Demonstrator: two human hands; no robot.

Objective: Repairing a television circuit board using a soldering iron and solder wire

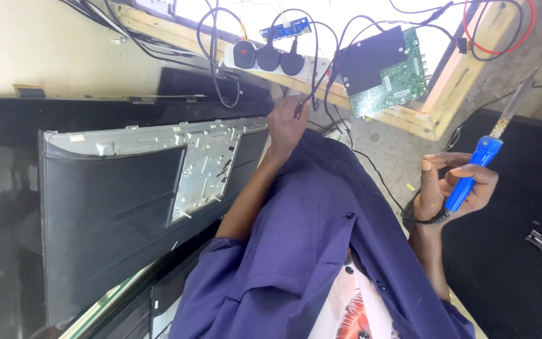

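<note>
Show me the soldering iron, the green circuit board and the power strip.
soldering iron (468,179), head view, on its blue handle in the right hand.
green circuit board (403,78), head view, on the bare green part.
power strip (312,64), head view, on its white body right of the plugs.

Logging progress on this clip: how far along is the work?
Done: plugs sit in the strip, circuit board lies wired up. In hand: right hand holds the soldering iron, left hand grips a cable. Left: the iron's tip touches nothing yet.
</note>
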